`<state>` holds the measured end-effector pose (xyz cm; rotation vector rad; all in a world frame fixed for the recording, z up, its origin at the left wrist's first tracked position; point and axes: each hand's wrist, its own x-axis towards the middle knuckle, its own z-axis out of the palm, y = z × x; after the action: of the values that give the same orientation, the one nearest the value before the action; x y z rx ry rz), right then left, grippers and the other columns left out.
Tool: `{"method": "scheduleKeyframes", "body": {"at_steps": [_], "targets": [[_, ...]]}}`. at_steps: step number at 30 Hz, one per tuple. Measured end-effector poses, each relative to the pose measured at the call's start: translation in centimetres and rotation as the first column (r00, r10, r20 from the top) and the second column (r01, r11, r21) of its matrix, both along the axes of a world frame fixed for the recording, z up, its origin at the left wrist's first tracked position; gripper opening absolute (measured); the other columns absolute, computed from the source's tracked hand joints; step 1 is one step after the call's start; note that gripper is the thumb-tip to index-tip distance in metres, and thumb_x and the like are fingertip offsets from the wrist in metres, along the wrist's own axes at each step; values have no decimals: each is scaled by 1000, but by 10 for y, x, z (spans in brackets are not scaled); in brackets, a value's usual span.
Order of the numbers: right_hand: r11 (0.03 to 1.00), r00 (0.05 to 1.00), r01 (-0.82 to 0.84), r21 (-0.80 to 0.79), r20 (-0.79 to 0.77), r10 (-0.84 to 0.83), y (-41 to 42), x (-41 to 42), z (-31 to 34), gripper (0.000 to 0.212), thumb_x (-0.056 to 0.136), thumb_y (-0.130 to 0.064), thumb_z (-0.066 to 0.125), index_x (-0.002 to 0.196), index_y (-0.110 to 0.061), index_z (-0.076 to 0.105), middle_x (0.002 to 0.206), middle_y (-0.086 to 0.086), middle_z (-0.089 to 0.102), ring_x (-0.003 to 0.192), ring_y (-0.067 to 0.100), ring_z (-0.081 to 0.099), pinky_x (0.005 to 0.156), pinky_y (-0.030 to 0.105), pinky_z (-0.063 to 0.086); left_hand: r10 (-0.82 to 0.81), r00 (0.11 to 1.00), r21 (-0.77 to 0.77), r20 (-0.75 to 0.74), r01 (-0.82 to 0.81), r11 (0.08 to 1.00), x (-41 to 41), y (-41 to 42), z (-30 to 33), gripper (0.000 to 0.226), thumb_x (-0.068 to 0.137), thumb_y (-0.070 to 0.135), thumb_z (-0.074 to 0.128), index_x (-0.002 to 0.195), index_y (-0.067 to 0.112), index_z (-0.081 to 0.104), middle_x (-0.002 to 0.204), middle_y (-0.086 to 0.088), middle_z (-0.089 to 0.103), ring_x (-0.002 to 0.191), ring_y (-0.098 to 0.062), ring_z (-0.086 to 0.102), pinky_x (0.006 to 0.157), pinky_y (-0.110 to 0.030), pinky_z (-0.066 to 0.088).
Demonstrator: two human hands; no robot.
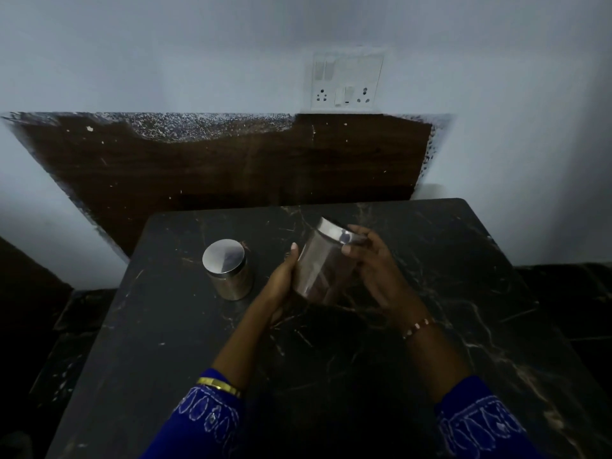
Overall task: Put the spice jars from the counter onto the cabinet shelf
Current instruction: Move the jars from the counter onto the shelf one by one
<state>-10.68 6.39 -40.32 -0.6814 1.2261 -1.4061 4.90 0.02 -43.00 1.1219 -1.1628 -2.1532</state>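
Observation:
A clear spice jar with a steel lid (323, 263) is lifted and tilted above the dark marble counter (430, 326). My left hand (280, 286) holds its lower side, thumb along the glass. My right hand (374, 270) grips it near the lid, fingers curled round the rim. A second jar with a steel lid (228, 270) stands upright on the counter, just left of my left hand and apart from it. No cabinet shelf is in view.
A dark wooden board (231, 170) leans against the pale wall behind the counter. A white socket panel (344, 82) sits on the wall above it. The floor drops away dark on both sides of the counter.

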Motion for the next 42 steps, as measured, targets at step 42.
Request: {"method": "scheduleKeyframes", "body": {"at_steps": [42], "targets": [[830, 680, -69, -553, -635, -366, 32, -190, 289, 52, 89, -32, 58, 136, -16, 40, 133, 7, 51, 118, 22, 53, 95, 38, 52, 189, 897, -760, -399, -438, 479, -211, 43, 298, 38, 92, 15, 53, 130, 13, 50, 121, -10, 61, 112, -24, 58, 90, -31, 52]]}}
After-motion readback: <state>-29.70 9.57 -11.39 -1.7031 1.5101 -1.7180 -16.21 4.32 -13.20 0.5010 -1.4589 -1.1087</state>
